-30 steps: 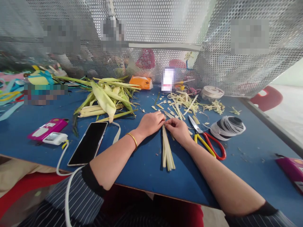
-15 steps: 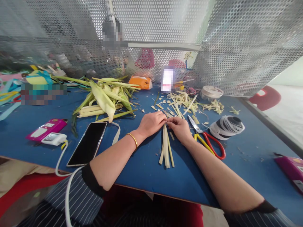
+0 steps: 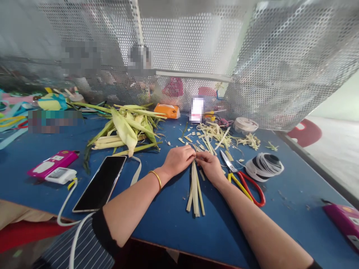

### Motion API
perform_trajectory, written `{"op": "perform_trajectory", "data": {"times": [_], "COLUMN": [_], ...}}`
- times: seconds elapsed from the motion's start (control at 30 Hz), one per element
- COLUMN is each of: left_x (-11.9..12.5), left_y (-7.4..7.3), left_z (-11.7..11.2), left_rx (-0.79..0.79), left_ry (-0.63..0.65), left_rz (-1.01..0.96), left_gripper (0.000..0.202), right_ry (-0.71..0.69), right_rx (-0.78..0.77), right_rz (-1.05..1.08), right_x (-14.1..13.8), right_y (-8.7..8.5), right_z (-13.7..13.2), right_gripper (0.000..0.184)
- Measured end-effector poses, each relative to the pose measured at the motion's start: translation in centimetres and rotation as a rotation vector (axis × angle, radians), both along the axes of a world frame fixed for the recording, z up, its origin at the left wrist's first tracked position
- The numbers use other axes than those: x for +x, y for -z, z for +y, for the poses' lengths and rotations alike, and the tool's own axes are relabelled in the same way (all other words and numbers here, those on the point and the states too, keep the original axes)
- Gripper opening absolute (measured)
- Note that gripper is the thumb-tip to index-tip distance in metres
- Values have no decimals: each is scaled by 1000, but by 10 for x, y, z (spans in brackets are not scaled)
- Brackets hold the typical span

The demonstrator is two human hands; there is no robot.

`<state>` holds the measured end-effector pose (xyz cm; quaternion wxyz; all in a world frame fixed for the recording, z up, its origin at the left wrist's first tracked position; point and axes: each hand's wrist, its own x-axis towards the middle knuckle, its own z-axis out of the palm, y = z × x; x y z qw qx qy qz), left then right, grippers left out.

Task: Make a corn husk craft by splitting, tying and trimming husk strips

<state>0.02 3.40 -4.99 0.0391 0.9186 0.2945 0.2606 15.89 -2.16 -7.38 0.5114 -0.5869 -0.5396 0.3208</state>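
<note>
A small bundle of pale corn husk strips (image 3: 195, 192) lies on the blue table, its loose ends fanned toward me. My left hand (image 3: 179, 160) is closed around the bundle's far end, a gold bangle on its wrist. From the other side my right hand (image 3: 209, 166) pinches the same end, its fingertips meeting the left ones. What lies exactly between the fingertips is hidden. Beside my right hand are scissors (image 3: 243, 181) with red and yellow handles, blades partly apart, and a ball of white and black yarn (image 3: 264, 167).
A heap of green corn husks (image 3: 123, 129) is at the back left. Husk scraps (image 3: 214, 132) and a roll of tape (image 3: 245, 125) lie behind my hands. A phone (image 3: 101, 183) and a purple device (image 3: 53, 164) with a white cable are at left. A perforated screen (image 3: 190, 41) borders the back.
The view has tilted upward a little, so everything sits lower in the picture. Both hands stay together at the far end of the husk strips.
</note>
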Motion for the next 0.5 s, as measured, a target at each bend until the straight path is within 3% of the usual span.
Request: {"op": "perform_trajectory", "data": {"times": [0.2, 0.5], "left_x": [-1, -1], "left_y": [2, -6], "left_z": [0, -2], "left_rx": [2, -109], "left_ry": [35, -20], "left_rz": [-54, -46], "left_gripper": [17, 17], "right_ry": [17, 66], "right_rx": [-17, -55], "right_rz": [-3, 36], "right_x": [-1, -3], "right_y": [-4, -8], "right_z": [0, -4], "right_gripper": [14, 19]}}
